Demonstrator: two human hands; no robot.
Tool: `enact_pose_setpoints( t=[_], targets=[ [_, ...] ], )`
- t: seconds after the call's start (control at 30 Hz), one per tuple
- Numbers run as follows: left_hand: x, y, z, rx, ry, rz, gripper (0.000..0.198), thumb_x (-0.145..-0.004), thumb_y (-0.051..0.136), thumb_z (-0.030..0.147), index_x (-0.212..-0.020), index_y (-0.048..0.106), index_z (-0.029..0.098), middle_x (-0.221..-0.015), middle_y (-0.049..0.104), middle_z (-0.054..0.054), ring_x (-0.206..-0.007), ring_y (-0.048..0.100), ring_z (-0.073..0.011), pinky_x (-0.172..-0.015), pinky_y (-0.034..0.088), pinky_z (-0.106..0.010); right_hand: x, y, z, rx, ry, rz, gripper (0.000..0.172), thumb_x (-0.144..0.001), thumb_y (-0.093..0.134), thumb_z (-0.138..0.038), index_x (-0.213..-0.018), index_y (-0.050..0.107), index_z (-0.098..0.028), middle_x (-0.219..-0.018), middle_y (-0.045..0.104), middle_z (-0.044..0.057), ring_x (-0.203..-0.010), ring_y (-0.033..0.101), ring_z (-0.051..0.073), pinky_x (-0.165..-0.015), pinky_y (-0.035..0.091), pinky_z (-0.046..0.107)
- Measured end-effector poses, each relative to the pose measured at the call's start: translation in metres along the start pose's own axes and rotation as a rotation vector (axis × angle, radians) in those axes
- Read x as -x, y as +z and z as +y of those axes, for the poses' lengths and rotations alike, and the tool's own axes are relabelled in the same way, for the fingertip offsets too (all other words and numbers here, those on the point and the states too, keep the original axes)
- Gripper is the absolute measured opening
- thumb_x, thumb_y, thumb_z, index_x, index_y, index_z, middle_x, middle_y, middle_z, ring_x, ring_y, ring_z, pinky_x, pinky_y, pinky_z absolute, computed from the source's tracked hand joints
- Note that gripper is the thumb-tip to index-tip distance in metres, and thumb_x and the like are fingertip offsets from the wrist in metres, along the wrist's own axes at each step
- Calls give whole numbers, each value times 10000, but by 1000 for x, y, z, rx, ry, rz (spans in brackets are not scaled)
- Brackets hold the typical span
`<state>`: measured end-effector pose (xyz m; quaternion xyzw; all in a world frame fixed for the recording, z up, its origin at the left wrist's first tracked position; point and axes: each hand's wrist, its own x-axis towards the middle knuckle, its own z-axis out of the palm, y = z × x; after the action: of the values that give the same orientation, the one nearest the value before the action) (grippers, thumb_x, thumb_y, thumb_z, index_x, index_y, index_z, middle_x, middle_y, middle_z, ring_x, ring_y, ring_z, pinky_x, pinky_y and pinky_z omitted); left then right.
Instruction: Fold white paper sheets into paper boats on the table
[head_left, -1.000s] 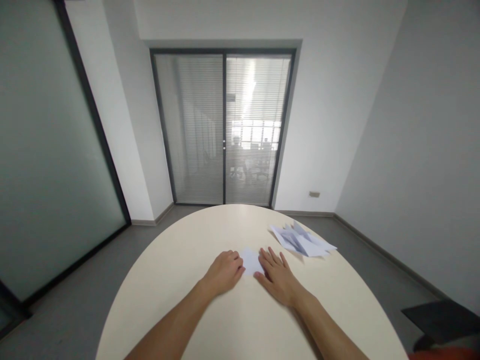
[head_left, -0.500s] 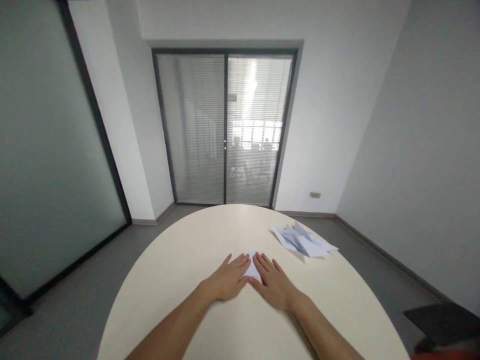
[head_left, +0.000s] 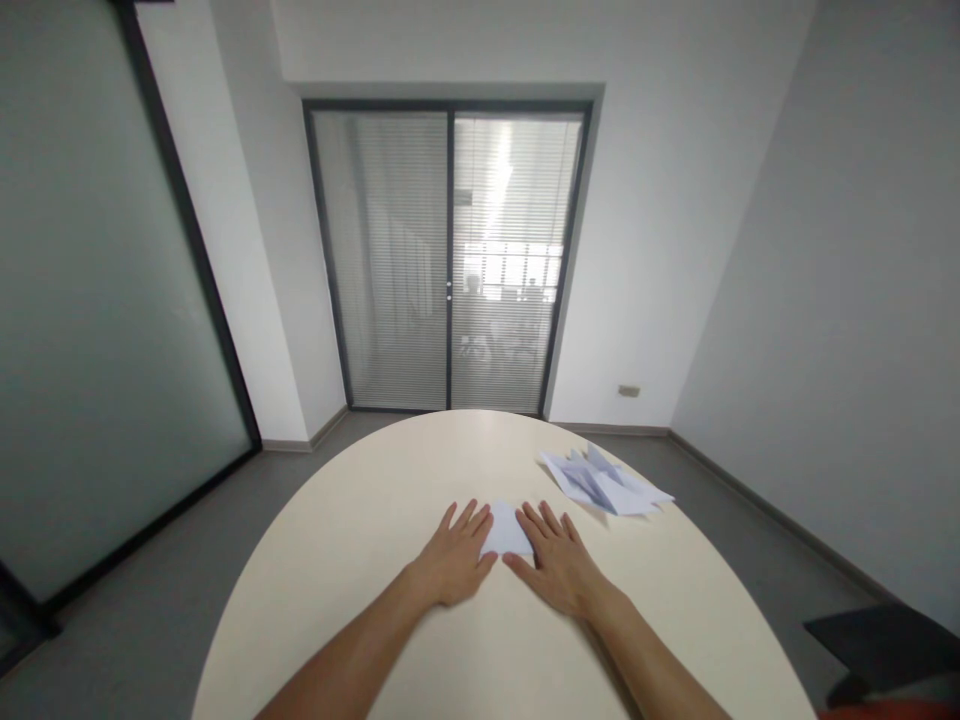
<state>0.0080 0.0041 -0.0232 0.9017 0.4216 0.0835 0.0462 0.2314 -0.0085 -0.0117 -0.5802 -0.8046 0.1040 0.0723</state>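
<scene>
A small piece of white paper [head_left: 505,530], which looks folded, lies flat on the round table [head_left: 420,460] between my hands. My left hand [head_left: 457,553] rests palm down at its left edge, fingers stretched out and spread. On the opposite edge lies my right hand [head_left: 553,560], also flat with its fingers apart. Both thumbs point inward along the paper's near edge. The paper's side edges are partly hidden under my fingers.
Several folded white papers [head_left: 604,482] lie in a loose pile at the table's right far edge. A dark chair [head_left: 885,640] stands at lower right. Beyond the table is a glass door [head_left: 450,250] with blinds, and a frosted glass panel [head_left: 112,300] is on the left.
My hands have slid outward, the right one to the right and the left one slightly to the left. More of the white paper shows between them.
</scene>
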Motion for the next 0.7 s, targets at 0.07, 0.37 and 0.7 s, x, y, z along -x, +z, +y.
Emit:
enact_pose_setpoints(
  t=[0.07,0.37,0.7],
  targets=[
    [-2,-1,1,11,13,-16,587,-1015,212,470,-1535,207,196,-1603,180,-81,-1481,74,-290,-1184,74,-529,0,-2,1,-22,-77,14,805,-898,320,-686,-1516,293,-170,-1601,193,81,-1490,54,306,-1195,10,524],
    [-10,-4,3,57,34,-59,552,-1018,232,449,-1539,183,271,-1608,160,-33,-1478,85,-303,-1173,79,-573,-7,-4,8,-97,-152,-75,795,-904,322,-677,-1540,193,-218,-1608,161,61,-1490,89,278,-1202,41,497],
    [-8,0,5,64,12,-48,554,-1015,249,464,-1535,198,281,-1605,178,-34,-1478,91,-300,-1174,87,-571,-5,1,9,-48,-84,-68,857,-883,275,-734,-1546,166,-202,-1613,129,49,-1490,55,304,-1195,50,516]
  ],
)
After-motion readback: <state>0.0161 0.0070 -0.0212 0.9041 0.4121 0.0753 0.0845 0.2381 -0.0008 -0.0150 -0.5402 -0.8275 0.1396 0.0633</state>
